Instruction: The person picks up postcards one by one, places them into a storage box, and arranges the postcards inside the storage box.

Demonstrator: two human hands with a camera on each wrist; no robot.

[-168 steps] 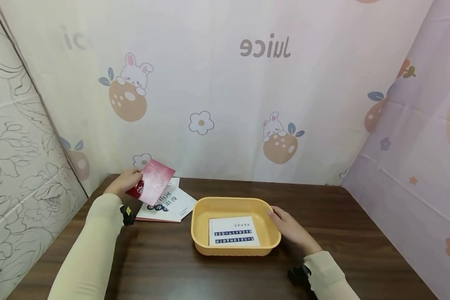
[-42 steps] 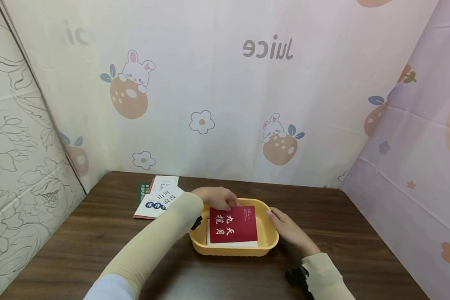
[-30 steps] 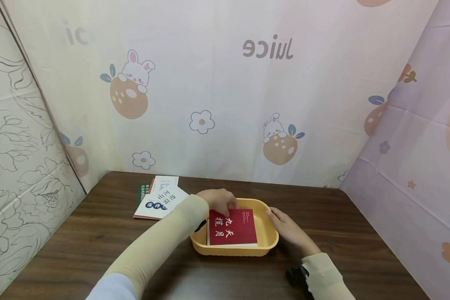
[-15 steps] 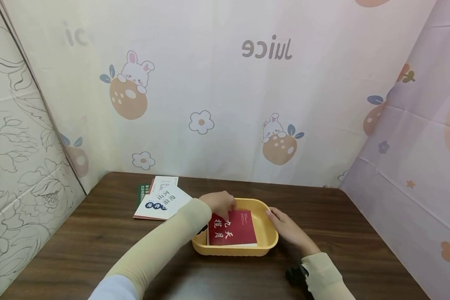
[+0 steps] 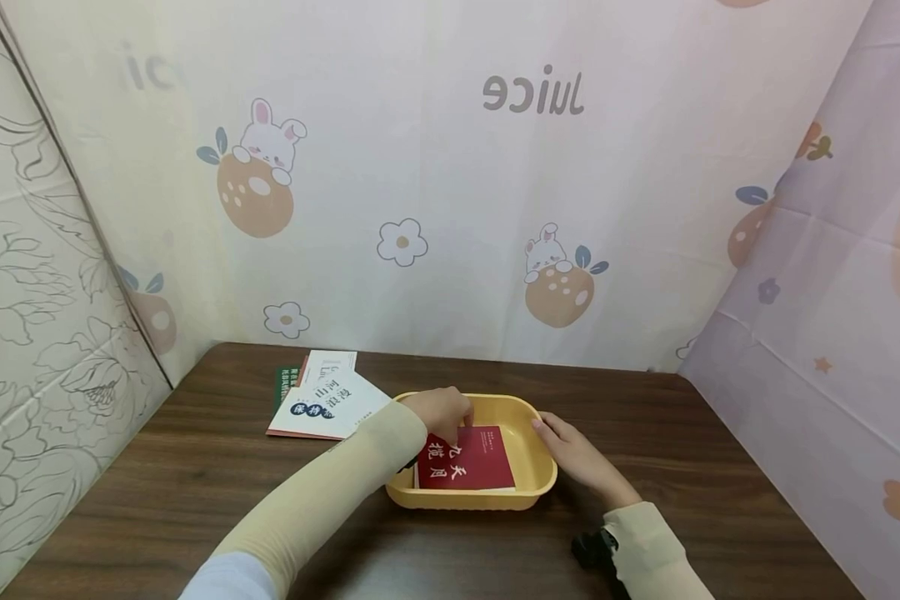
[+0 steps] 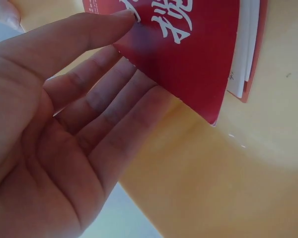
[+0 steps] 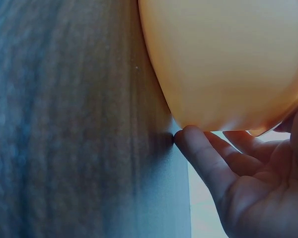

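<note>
A yellow plastic basin (image 5: 527, 442) stands on the table, with a red booklet (image 5: 483, 458) inside it. My left hand (image 5: 441, 411) reaches over the basin's far left side and pinches the booklet's corner. In the left wrist view, the thumb lies on the red cover (image 6: 188, 64) and the other fingers are beneath it. White layers (image 6: 244, 49) with a reddish backing show under the red booklet. My right hand (image 5: 579, 457) holds the basin's right end, thumb at the rim; in the right wrist view, its fingers (image 7: 201, 151) touch the outer wall.
Left of the basin lies an overlapping pile of booklets: a white one (image 5: 330, 408) on top, another white one (image 5: 333, 360) behind, and a green one (image 5: 283, 385) partly covered. A patterned curtain (image 5: 435, 167) rises behind the dark wooden table (image 5: 360, 542).
My left hand has carried the red booklet from the pile on the left into the basin, over the white booklet there. Lately it has shifted only slightly. My right hand has stayed on the basin.
</note>
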